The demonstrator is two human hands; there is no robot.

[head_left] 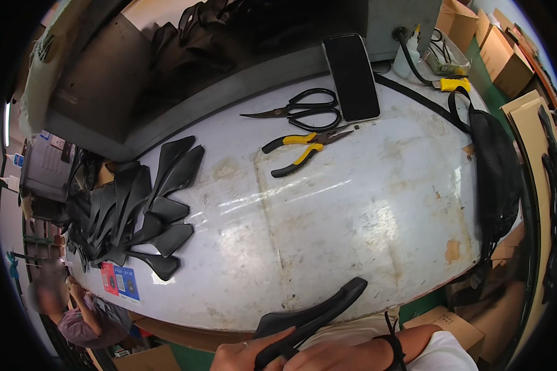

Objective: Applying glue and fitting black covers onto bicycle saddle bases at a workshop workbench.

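Note:
At the table's near edge, my left hand (246,355) is closed around the lower end of a long black curved piece (328,304). My right hand (337,357) grips that same piece close beside it, its fingers partly cut off by the lower edge. The piece widens into a flat flared part on its left side, and its narrow tip points up to the right. What it is made of, I cannot tell. Similar black flared pieces (170,240) lie in an overlapping pile on the left of the table.
Beyond my hands, the white table (328,216) bears yellow-black pliers (300,154), black-handled scissors (312,110) and a phone (351,77). A black bag (495,173) hangs at the right edge. A dark metal housing (229,93) borders the back. Another person (86,312) sits far left.

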